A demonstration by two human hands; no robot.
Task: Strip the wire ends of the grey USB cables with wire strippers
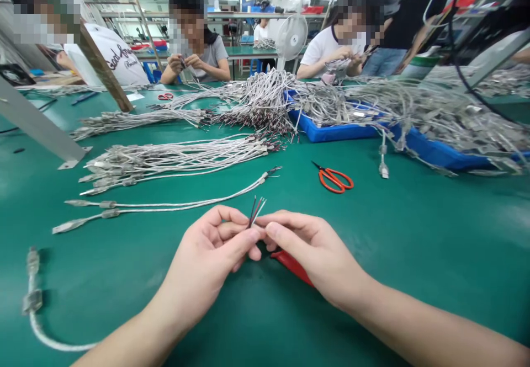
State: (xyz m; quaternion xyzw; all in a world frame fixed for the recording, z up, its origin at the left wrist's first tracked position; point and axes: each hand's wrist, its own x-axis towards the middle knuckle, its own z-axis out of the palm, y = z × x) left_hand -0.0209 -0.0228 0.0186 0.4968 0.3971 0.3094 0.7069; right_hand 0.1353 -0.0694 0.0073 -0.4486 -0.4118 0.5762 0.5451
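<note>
My left hand [211, 256] and my right hand [314, 251] meet at the middle of the green table [414, 245], both pinched on the stripped end of a grey cable [37, 306]. Thin coloured wires [256, 209] fan up from between my fingertips. The cable loops left under my left arm to its plug at the far left. A red-handled tool [292, 265] lies tucked under my right palm, partly hidden.
Orange scissors [335, 179] lie beyond my right hand. Two single cables [165, 204] and a bundle [174, 157] lie to the left. Blue trays [339, 131] heaped with cables stand at the back right. Several people work across the table beside a small fan [292, 37].
</note>
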